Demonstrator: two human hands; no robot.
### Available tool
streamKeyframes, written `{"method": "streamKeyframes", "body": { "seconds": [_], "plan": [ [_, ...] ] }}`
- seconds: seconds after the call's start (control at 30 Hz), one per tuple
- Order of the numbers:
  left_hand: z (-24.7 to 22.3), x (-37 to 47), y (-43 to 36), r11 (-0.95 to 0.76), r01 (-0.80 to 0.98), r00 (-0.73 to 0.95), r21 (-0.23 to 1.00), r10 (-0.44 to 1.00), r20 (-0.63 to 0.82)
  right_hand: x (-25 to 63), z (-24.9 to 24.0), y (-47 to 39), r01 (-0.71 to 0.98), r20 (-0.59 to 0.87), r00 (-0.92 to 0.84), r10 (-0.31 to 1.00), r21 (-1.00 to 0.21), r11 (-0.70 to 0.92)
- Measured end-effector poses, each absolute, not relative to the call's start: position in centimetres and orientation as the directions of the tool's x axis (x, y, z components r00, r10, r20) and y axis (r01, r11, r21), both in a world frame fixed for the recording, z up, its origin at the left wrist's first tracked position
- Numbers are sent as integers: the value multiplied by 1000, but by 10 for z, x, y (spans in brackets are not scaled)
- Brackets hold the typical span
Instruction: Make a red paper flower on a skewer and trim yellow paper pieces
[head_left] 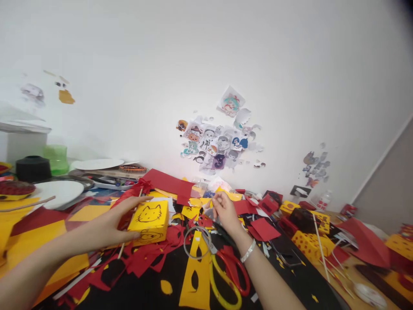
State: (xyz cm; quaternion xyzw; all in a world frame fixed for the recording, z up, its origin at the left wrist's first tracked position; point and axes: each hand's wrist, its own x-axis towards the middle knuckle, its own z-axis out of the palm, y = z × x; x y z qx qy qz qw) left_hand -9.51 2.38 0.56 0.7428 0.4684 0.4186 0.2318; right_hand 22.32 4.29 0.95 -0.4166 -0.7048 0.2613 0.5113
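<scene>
My left hand (118,221) grips a yellow paper box (151,218) from its left side, thumb below and fingers above. A cat face is drawn in black on the top of the box, and another drawing shows on its front. My right hand (226,213) is raised to the right of the box, fingertips pinched together; whatever is between them is too small to make out. Below the hands are scissors (224,284) with yellow and red handles. Beside them, a ring-shaped roll (209,243) lies over a yellow paper strip (193,292) with leaf-shaped holes.
Red paper scraps (142,258) cover much of the black work surface (145,292). Several spotted yellow boxes (311,244) and thin sticks (320,245) lie at right. White plates (61,192) and a black thread cone (32,168) stand at left. Paper cutouts (222,144) hang on the wall.
</scene>
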Motion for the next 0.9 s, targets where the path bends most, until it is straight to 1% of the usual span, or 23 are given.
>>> {"method": "streamKeyframes", "body": {
  "seconds": [0.1,0.17,0.2,0.23,0.3,0.37,0.4,0.43,0.47,0.53,0.6,0.67,0.73,0.77,0.9],
  "plan": [
    [0,-103,29,-468,641,372,609,883,288,231,-6,27,379,491,-190,850,-762,525],
    [-1,-105,29,-481,680,398,554,876,271,229,-13,15,411,481,-275,832,-724,554],
    [0,-105,28,-489,691,403,532,872,277,226,-15,10,442,475,-342,811,-680,584],
    [2,-104,26,-498,700,396,512,867,302,223,-16,4,486,462,-421,780,-611,624],
    [12,-98,19,-526,702,340,480,840,423,217,-18,-4,624,384,-599,703,-327,710],
    [25,-82,11,-577,678,262,456,769,583,213,-18,-7,683,283,-689,667,-52,728],
    [32,-70,6,-611,657,247,442,728,639,213,-18,-7,690,260,-704,661,29,724],
    [37,-54,2,-635,644,257,427,705,661,215,-17,-6,687,257,-714,651,80,722],
    [41,-37,-2,-636,648,299,418,718,629,217,-15,-4,685,278,-716,640,104,721],
    [44,-1,-7,-641,652,426,406,752,503,226,-10,-1,692,363,-692,624,85,717],
    [40,31,-8,-631,660,506,408,775,380,235,-1,1,705,453,-626,635,-19,709],
    [34,52,-8,-628,649,548,431,778,309,242,7,0,696,509,-555,658,-150,702],
    [27,63,-9,-596,651,534,470,800,274,245,13,-2,670,534,-511,674,-244,701],
    [23,66,-10,-571,655,509,495,817,270,244,14,-3,660,542,-498,677,-270,702],
    [10,68,-12,-532,616,435,582,845,312,236,11,-5,651,575,-463,674,-295,699]
  ]
}}
